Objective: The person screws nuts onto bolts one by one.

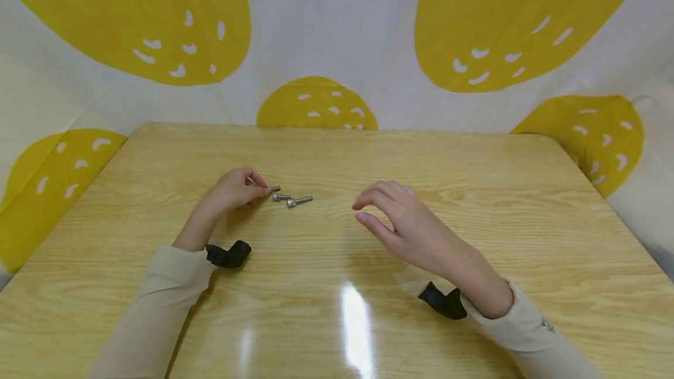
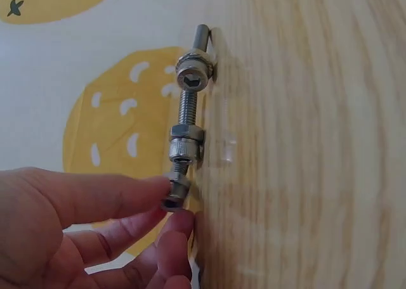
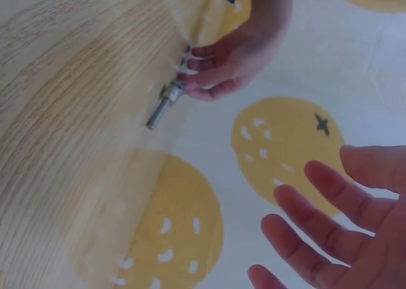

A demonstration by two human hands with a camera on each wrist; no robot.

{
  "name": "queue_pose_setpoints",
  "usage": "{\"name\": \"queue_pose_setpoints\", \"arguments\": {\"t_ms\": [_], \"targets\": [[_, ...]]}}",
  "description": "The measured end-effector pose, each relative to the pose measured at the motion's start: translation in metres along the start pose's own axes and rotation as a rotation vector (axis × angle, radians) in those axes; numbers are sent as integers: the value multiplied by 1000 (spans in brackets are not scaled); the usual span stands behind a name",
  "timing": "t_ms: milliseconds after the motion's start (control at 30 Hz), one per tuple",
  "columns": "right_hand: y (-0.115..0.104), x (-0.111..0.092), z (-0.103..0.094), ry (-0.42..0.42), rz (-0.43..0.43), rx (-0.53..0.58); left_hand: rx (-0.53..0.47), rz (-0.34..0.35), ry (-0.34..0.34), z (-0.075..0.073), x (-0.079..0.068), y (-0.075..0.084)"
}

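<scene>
Three silver socket-head bolts are on the wooden table, left of the middle. My left hand (image 1: 235,190) pinches the head end of the smallest bolt (image 2: 178,186) between thumb and fingertips. Beside it lies a middle bolt (image 1: 281,197) with a nut (image 2: 187,132) threaded up near its head. The longest bolt (image 1: 301,201) lies nearest the right hand, its head toward the left and its shank pointing right. My right hand (image 1: 402,221) hovers over the table to the right of the bolts, fingers loosely bent and holding nothing; in the right wrist view its fingers (image 3: 311,225) are spread.
The wooden table (image 1: 337,157) reaches back to a white cloth (image 1: 332,28) with yellow fruit prints, which hangs behind and at both sides. A black wrist mount (image 1: 230,255) sits at the left cuff, another black mount (image 1: 444,302) at the right cuff. Light glares off the front tabletop.
</scene>
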State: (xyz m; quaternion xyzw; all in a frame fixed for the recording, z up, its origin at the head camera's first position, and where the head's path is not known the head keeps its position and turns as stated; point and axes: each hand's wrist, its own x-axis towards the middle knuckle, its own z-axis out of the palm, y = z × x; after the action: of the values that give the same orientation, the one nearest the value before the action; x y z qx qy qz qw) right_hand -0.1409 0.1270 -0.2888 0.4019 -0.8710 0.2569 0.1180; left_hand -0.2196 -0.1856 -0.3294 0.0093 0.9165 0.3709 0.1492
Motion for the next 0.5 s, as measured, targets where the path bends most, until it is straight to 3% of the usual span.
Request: {"name": "queue_pose_setpoints", "arguments": {"t_ms": [133, 267, 367, 500], "targets": [[2, 0, -1, 3, -4, -17, 35, 22, 21, -2, -1, 1], [7, 1, -2, 58, -84, -87, 104, 78, 107, -10, -10, 7], [13, 1, -3, 141, -182, -165, 157, 187, 209, -15, -24, 19], [25, 1, -4, 228, -262, -244, 250, 409, 321, -11, -43, 37]]}}
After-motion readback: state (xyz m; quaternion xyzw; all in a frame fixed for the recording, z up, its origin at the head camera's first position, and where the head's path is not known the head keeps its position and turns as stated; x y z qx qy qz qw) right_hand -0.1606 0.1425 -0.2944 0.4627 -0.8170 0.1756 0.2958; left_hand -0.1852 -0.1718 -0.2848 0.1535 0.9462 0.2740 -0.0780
